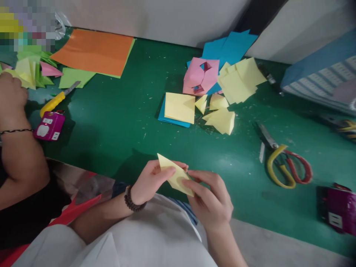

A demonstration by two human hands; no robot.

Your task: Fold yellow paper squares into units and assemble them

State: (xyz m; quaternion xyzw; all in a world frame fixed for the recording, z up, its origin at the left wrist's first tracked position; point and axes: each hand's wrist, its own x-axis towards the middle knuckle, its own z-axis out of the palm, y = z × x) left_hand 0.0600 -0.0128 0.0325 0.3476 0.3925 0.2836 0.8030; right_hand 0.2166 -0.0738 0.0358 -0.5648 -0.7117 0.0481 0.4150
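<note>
A small pale yellow sheet of paper [174, 178] is held tilted above the table's front edge. My left hand [151, 180] pinches its left side, thumb on top and fingers beneath. At its right end, my right hand [213, 198] grips the paper between thumb and fingers. Beyond my hands lies a yellow paper square [180, 107] on top of a blue one [174, 122]. Folded yellow paper pieces [221, 120] sit just right of that stack. Behind them stands a pink folded paper shape [200, 76] with openings in it.
Scissors [280, 163] with yellow and red handles lie at the right, near a purple box-like device [342, 209]. Yellow sheets [241, 79] and blue paper [228, 46] are at the back. Leftward are orange paper [94, 50], a yellow cutter [54, 103] and a co-worker's arm [22, 155].
</note>
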